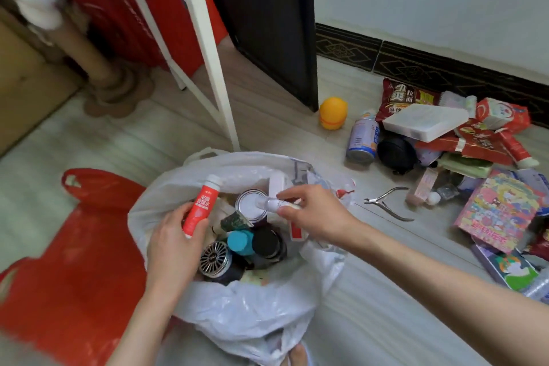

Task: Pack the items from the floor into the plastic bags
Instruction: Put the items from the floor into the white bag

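A: Starting at the left, what lies on the floor (pixel 386 321)?

B: A red plastic bag (pixel 74 270), flat and crumpled, with its handle loop toward the top. Just right of it sits the white plastic bag (pixel 246 306), mouth open and already part filled.

A: And the hands?

B: The left hand (pixel 173 246) is curled round a red spray bottle (pixel 200 206) with a white cap, holding it upright over the left rim of the white bag. The right hand (pixel 315 214) pinches a small clear tube (pixel 274 203) between thumb and fingers, lying sideways above the bag's opening.

A: What is inside the bag?

B: A can with a pale lid (pixel 251 202), a teal-capped bottle (pixel 240 242), a black-lidded jar (pixel 267 242), a round metal grille piece (pixel 215 258) and a pink-white box (pixel 279 184) against the far wall.

A: Further right?

B: Cuticle nippers (pixel 389 205) lie alone on the floor, near the bag. Beyond them is the unpacked heap: an orange egg-shaped toy (pixel 332 113) by the dark door (pixel 267 24), a drink can (pixel 362 137) on its side, a black round pouch (pixel 396 154), a white tissue pack (pixel 424 120) resting on red snack packets (pixel 407 98), and a colourful cartoon booklet (pixel 502 211) at the far right.
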